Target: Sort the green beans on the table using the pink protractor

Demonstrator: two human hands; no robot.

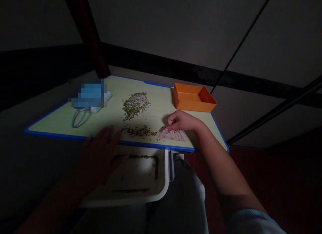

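My right hand (182,121) is closed, its curled fingertips gripping the upper edge of a pink, see-through protractor (173,136) lying on the board. Just left of the protractor, a loose strip of dark grains (138,130) is spread along the near part of the board. Behind it is a larger heap of green and pale grains (136,104). My left hand (100,150), deep in shadow, has its fingers stretched apart at the board's front edge, with nothing seen in it. Below sits a white basin (163,190) with some grains along its floor grooves.
An orange box (195,103) stands at the board's back right corner. On the left lies a blurred-out blue device (90,94) with a grey cable (82,118). The pale tabletop (161,103) has a blue rim. A wall rises behind it.
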